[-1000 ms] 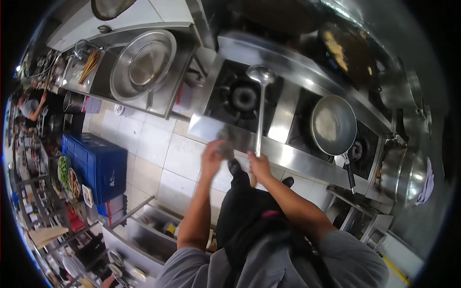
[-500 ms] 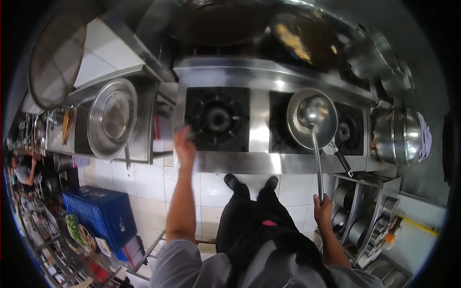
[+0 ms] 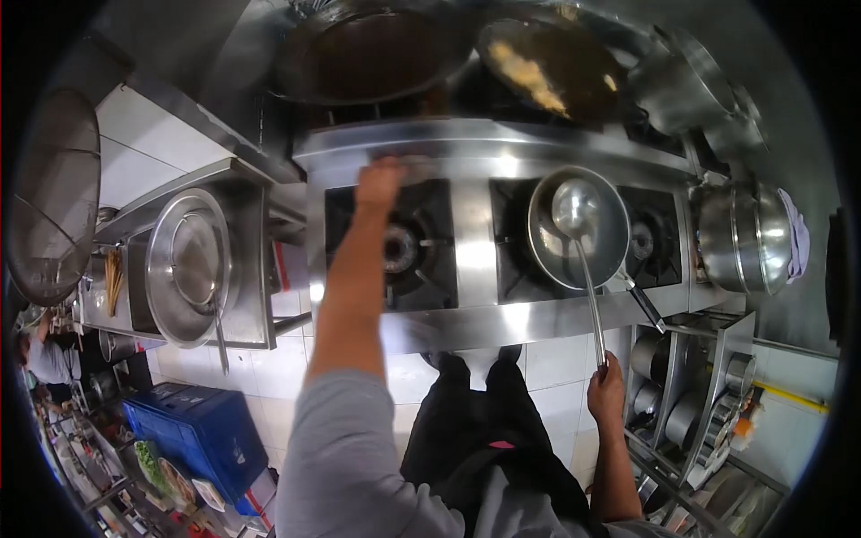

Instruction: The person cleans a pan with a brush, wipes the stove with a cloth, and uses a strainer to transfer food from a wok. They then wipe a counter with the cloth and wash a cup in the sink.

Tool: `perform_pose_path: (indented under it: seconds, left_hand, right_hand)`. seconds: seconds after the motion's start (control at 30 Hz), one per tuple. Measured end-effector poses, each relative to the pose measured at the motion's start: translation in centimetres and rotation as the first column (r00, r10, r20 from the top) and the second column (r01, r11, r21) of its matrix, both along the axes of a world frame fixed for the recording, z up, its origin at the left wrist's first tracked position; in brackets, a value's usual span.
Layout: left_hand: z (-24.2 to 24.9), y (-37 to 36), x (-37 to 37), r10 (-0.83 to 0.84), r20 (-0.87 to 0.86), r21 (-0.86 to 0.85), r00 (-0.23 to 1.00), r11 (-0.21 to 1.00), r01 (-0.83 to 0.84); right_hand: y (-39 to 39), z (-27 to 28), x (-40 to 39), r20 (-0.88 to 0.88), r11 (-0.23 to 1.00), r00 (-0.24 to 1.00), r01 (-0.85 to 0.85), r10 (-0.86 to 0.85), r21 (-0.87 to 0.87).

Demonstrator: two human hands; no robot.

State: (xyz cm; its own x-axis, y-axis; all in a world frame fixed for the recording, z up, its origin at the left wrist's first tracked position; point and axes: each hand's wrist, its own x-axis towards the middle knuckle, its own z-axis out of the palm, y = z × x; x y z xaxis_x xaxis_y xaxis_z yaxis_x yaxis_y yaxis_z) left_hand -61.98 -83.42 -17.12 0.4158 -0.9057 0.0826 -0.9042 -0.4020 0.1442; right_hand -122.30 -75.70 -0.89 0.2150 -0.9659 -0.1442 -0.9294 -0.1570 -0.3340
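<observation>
Right, over at the steel stove [image 3: 430,330], the right hand [image 3: 606,390] is closed round the far end of a long-handled, shiny steel ladle [image 3: 576,206], just out past the front edge. That low grip probably suits the long shaft, leaving the fingers well apart from the burners. The ladle's round bowl is inside a round, grey metal frying pan [image 3: 610,247], towards the stove's right end; whether it presses on the bottom, I can't tell. The pan sits across the black grates, its dark handle [image 3: 646,308] angled over the front edge, handy for a grab.

And here's the left hand [image 3: 378,184], stretched right across to the back edge, beyond the black cast-looking left burner [image 3: 395,247]. It's a blur, so I can't tell whether it is released or clenched, or whether the smear beside it is something held. The arm crosses above the grate, seemingly because that rear ledge is such a long reach.

Behind the ledge, a broad, dark wok [image 3: 372,54] sits beside another wok [image 3: 587,72] with lumpy yellow food [image 3: 529,76] in glossy, dark liquid. Off the right end stand smooth, rounded steel bowls [image 3: 722,238], a soft lilac cloth [image 3: 796,235] draped on their outer side. To the left, a wide steel basin [image 3: 161,269] cradles a round strainer [image 3: 193,260], its handle poking over the rim.
</observation>
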Motion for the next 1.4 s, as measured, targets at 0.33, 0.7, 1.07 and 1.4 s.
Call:
perform_pose_path:
  seconds: [0.33,0.7,1.07,1.4]
  left_hand:
    - [-0.2,20.6,5.6,0.069,0.086,-0.089,0.994,0.994,-0.062]
    - [-4.3,52.1,-24.0,0.639,-0.254,0.288,0.726,0.767,-0.574]
    - [0.2,72.2,-49.2,0.859,-0.412,0.821,-0.303,0.206,-0.533]
    - [-5.8,83.7,-37.7,0.824,-0.545,0.662,-0.156,0.308,-0.683]
  right_hand:
    - [-3.8,-0.6,0.1,0.179,0.946,0.982,0.001,-0.063,0.323]
    - [-8.5,3.7,4.4,0.178,0.865,0.849,-0.471,0.498,-0.173]
    - [4.2,6.0,20.7,0.443,0.585,0.574,-0.801,0.688,0.129]
    - [34.4,7.6,43.3,0.449,-0.191,-0.078,-0.959,0.890,0.212]
